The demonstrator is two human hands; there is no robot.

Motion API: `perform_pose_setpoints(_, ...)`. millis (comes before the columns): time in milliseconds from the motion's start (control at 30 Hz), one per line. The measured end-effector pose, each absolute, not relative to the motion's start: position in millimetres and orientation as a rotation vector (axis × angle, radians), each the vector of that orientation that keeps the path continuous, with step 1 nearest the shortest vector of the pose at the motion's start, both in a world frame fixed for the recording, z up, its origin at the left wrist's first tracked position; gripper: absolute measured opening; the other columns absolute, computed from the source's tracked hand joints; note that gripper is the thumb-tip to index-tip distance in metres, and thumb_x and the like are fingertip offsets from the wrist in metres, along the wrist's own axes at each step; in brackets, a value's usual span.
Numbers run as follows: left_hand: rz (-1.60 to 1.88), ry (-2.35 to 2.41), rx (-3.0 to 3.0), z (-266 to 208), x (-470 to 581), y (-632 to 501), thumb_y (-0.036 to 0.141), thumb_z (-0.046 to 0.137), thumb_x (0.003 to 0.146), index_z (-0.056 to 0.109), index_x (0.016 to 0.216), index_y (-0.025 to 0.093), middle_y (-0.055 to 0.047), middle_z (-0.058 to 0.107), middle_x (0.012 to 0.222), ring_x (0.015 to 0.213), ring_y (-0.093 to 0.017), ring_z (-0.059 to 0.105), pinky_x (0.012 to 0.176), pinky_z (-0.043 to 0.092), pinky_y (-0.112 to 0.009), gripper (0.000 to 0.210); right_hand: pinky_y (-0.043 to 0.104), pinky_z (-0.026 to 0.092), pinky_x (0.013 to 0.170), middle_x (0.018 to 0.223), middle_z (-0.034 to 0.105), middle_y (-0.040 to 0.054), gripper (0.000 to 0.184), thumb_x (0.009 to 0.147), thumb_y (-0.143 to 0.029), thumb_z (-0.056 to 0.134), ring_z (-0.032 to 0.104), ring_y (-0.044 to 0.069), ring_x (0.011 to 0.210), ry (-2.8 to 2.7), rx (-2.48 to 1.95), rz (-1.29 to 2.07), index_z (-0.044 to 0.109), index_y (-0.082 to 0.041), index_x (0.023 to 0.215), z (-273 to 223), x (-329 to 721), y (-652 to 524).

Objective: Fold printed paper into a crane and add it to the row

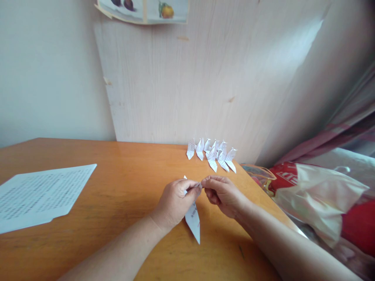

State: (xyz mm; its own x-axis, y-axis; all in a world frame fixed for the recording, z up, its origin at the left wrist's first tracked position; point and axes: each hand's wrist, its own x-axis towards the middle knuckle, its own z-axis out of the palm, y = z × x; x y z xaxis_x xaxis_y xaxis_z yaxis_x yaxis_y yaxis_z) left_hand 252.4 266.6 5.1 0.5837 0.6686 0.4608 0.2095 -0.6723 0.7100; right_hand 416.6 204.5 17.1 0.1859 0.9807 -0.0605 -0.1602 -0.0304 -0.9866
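Folded printed paper (193,222) under left hand (175,201), gripped by it; long axis near-to-far, near point toward wearer, far tip leaning left. Right hand (222,193) pinches small tip just right of left thumb. Origami figures (211,157) beyond hands on counter (117,203).

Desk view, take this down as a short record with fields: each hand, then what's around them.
left hand: gripping folded paper
right hand: fingers pinched at the paper's tip, close to the left thumb
desk: wooden, orange-brown
far edge: cluster of white folded figures
left side: printed sheets
beyond right edge: pale bag
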Motion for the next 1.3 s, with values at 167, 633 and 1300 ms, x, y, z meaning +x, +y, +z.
perform_pose_setpoints(167, 1.003, 0.706, 2.195, 2.8, 253.3, 267.6, 0.033, 0.061, 0.091, 0.076, 0.087, 0.021, -0.001, 0.071, 0.074, 0.070, -0.014, 0.062, 0.063, 0.044, -0.022, 0.019, 0.023, 0.017, 0.040, 0.052, 0.047, -0.0047, 0.016, 0.071, -0.029, 0.071, 0.032, 0.006, 0.043, -0.908, -1.209, 1.200, 0.061, -0.017, 0.067, 16.8, 416.9, 204.8)
perform_pose_setpoints(633, 1.008, 0.693, 2.211, 2.6, 253.3, 268.7, 0.035, 0.061, 0.090, 0.075, 0.084, 0.020, 0.000, 0.070, 0.071, 0.067, -0.013, 0.060, 0.059, 0.042, -0.021, 0.021, 0.023, 0.016, 0.040, 0.051, 0.048, -0.0049, 0.018, 0.072, -0.029, 0.072, 0.031, 0.006, 0.042, -0.890, -1.170, 1.251, 0.059, -0.018, 0.065, 15.4, 418.4, 205.4)
perform_pose_setpoints(1300, 1.024, 0.702, 2.218, 1.5, 253.7, 268.2, 0.034, 0.062, 0.089, 0.070, 0.075, 0.019, 0.001, 0.065, 0.064, 0.062, -0.012, 0.055, 0.056, 0.039, -0.021, 0.022, 0.024, 0.014, 0.040, 0.048, 0.048, -0.0050, 0.022, 0.074, -0.030, 0.071, 0.031, 0.005, 0.038, -0.874, -1.176, 1.272, 0.058, -0.017, 0.062, 15.3, 419.1, 205.2)
